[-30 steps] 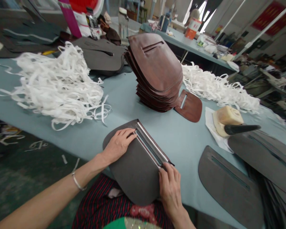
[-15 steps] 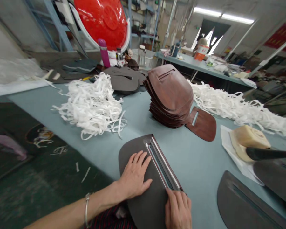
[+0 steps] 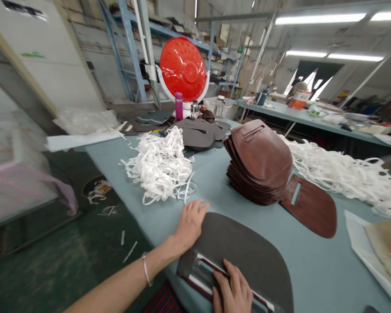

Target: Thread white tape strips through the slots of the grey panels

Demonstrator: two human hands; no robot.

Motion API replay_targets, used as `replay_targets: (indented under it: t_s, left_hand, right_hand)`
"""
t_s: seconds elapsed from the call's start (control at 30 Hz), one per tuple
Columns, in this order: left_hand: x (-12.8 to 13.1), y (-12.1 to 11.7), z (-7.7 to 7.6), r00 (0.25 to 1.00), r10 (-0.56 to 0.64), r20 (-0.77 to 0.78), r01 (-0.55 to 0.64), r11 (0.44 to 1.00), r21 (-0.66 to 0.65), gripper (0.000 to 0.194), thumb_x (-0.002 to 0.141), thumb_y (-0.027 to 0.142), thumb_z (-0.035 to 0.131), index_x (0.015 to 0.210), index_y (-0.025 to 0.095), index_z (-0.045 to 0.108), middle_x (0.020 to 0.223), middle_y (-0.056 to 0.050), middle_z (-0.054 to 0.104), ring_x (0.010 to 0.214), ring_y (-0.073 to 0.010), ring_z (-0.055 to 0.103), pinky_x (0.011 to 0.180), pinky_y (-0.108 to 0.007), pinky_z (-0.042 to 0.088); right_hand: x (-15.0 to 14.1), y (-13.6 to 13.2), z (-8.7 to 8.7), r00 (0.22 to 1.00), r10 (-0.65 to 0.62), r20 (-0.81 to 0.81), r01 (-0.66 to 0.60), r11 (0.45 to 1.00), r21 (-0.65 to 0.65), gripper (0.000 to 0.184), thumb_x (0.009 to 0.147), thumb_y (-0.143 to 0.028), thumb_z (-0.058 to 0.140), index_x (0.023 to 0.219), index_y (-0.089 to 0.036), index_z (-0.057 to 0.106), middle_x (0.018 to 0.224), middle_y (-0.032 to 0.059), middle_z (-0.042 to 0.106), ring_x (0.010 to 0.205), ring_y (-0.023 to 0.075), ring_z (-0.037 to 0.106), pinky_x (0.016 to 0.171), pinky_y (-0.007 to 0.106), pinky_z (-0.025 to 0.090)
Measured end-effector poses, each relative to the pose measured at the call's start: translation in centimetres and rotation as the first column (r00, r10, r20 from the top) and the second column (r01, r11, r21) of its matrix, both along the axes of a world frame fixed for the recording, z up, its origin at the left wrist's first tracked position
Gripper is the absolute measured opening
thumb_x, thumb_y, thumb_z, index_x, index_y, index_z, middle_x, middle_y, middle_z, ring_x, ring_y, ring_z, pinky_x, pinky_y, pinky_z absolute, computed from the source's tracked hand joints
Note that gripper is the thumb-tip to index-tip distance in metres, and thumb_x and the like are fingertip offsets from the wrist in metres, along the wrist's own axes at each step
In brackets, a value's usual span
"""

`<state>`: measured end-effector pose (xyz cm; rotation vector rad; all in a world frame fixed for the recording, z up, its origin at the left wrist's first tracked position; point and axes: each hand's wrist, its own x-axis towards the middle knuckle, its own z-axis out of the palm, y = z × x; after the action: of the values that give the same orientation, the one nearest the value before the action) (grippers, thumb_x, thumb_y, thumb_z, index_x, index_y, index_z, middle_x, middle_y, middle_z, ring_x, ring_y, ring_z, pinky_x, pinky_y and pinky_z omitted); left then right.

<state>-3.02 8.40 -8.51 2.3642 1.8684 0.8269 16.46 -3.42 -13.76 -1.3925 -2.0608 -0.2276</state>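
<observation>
Left hand (image 3: 191, 225) lies open beside the dark grey panel (image 3: 244, 243); right hand (image 3: 232, 290) presses flat on its slot (image 3: 203, 266).

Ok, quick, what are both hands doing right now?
Left hand: open, holding nothing, beside the dark grey slotted panel.
Right hand: open, pressing down on that panel, not gripping.
</observation>
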Motion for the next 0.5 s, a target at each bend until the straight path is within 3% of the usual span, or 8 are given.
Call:
replay_targets:
  t_s: [0.03,0.1,0.2,0.3,0.4,0.5]
  left_hand:
    - [-1.5,0.1,-0.1,0.992,0.126,0.0,-0.126,0.992,0.013,0.042,0.083,0.003,0.039,0.121,0.016,0.053,0.118,-0.016,0.054,0.108,-0.0276,0.05,0.088,-0.048,0.042]
    - [-3.9,0.2,-0.2,0.977,0.21,0.019,-0.21,0.978,-0.008,0.028,0.086,0.009,0.041,0.108,0.014,0.059,0.104,-0.014,0.058,0.095,-0.0267,0.054,0.081,-0.045,0.045]
    - [-5.1,-0.5,-0.2,0.993,0.097,0.07,-0.094,0.994,-0.051,0.019,0.091,0.017,0.042,0.089,0.017,0.062,0.085,-0.005,0.059,0.081,-0.0185,0.056,0.076,-0.034,0.047]
    - [-3.5,-1.7,-0.1,0.976,-0.036,0.214,0.045,0.998,-0.038,0.022,0.094,0.019,0.039,0.091,0.019,0.06,0.087,-0.004,0.059,0.083,-0.0151,0.056,0.076,-0.029,0.047]
    - [-1.6,-2.7,-0.1,0.922,-0.143,0.36,0.158,0.987,-0.014,0.023,0.094,0.019,0.038,0.088,0.018,0.06,0.087,-0.005,0.058,0.085,-0.0158,0.055,0.077,-0.029,0.048]
    - [-0.8,-3.1,-0.3,0.861,-0.167,0.48,0.212,0.977,-0.04,0.023,0.093,0.019,0.038,0.086,0.018,0.059,0.084,-0.004,0.059,0.083,-0.0155,0.056,0.076,-0.029,0.048]
  right_hand:
    - [0.1,0.3,0.1,1.0,0.012,-0.018,-0.012,1.0,-0.013,0.018,0.084,-0.024,0.049,0.092,-0.027,0.064,0.111,0.0099,0.064,0.098,0.0312,0.06,0.075,0.045,0.046]
    - [-0.4,1.1,0.7,0.996,0.045,-0.073,-0.05,0.996,-0.071,0.018,0.085,-0.024,0.049,0.096,-0.026,0.062,0.11,0.0099,0.063,0.098,0.0295,0.059,0.074,0.044,0.048]
    - [-2.4,3.2,2.7,0.977,0.129,-0.168,-0.159,0.971,-0.178,0.024,0.087,-0.021,0.048,0.11,-0.024,0.056,0.111,0.0103,0.06,0.101,0.0241,0.059,0.078,0.038,0.051]
    - [-4.8,5.9,4.9,0.964,0.177,-0.198,-0.219,0.952,-0.216,0.035,0.087,-0.015,0.045,0.122,-0.019,0.048,0.115,0.0119,0.057,0.105,0.0208,0.057,0.083,0.034,0.051]
    - [-6.5,8.0,6.6,0.97,0.204,-0.129,-0.231,0.942,-0.244,0.045,0.083,-0.008,0.043,0.127,-0.015,0.042,0.116,0.0132,0.056,0.104,0.021,0.058,0.08,0.033,0.053]
    - [-6.9,9.1,7.6,0.967,0.252,-0.037,-0.253,0.927,-0.276,0.036,0.083,-0.005,0.042,0.117,-0.016,0.05,0.1,0.0083,0.061,0.088,0.0182,0.061,0.072,0.029,0.052]
